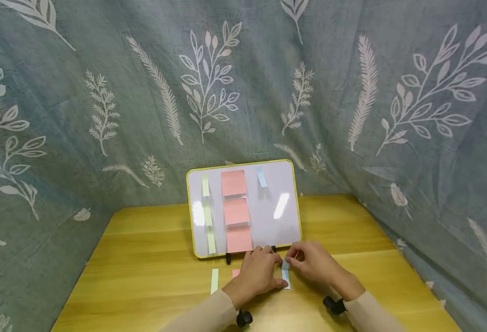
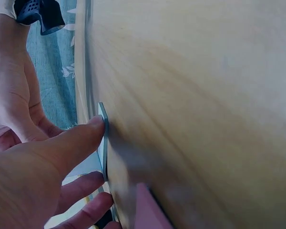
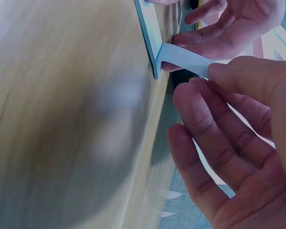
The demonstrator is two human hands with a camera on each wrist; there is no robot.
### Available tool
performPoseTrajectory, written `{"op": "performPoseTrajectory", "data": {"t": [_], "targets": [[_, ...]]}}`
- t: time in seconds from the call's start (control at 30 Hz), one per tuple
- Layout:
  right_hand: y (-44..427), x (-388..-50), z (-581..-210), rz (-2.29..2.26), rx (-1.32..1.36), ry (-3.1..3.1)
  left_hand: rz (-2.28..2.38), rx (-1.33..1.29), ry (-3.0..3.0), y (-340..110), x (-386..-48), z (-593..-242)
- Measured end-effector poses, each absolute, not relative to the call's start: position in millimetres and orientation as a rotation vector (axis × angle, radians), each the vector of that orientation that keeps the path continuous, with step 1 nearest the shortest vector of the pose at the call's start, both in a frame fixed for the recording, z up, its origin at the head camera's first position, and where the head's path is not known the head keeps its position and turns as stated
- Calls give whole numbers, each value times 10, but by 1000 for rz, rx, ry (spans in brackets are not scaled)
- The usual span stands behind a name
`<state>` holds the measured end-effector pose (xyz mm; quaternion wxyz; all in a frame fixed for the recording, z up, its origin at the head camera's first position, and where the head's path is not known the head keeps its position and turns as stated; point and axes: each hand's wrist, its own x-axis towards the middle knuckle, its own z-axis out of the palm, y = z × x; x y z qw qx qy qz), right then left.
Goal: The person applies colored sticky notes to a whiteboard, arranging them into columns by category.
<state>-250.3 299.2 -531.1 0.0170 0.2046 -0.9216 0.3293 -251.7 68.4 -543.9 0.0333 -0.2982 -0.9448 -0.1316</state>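
A narrow pad of blue sticky notes [image 1: 285,279] lies on the table in front of the whiteboard. My left hand [image 1: 259,272] holds it down, thumb at the near end and forefinger by the far end, as the left wrist view shows. My right hand [image 1: 315,263] pinches the free end of the top blue sheet [image 3: 188,59] between thumb and forefinger. That sheet is bent up off the pad, one end still joined to it. On the whiteboard [image 1: 274,207] are three green strips [image 1: 205,185], three pink squares [image 1: 237,211] and one blue strip [image 1: 261,177].
Left of my left hand lies a narrow green pad [image 1: 214,281]. A pink pad [image 1: 236,273] is partly hidden behind that hand. The yellow-rimmed board leans on black feet [image 1: 228,258] on the wooden table [image 1: 143,263]. A leaf-patterned curtain [image 1: 143,106] hangs around the table.
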Motion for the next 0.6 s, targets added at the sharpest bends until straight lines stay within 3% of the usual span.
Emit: {"op": "performPoseTrajectory", "data": {"t": [0.6], "targets": [[3024,-2683,-5192,944,606,-2813,-470,-886,-2901,696,-2516,-5407]]}}
